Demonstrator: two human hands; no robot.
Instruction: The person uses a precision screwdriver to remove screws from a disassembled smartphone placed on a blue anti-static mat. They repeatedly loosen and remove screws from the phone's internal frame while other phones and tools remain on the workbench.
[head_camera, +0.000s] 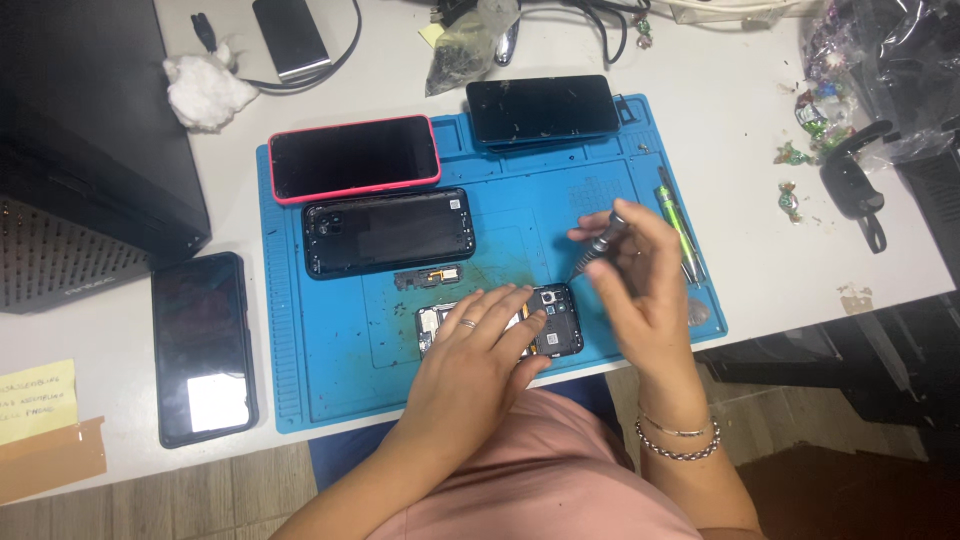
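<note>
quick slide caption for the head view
Left hand steadies an opened phone on a blue mat; right hand holds a screwdriver.

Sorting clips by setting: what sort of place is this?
Likely a phone repair bench. A blue repair mat holds several phones, the left hand steadies an opened phone, and the right hand works a small screwdriver on it.

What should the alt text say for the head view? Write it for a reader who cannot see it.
A person's left hand steadies an opened phone on a blue work mat while the right hand holds a small screwdriver tilted above it. Other phones, one in a red case, lie nearby.
</note>
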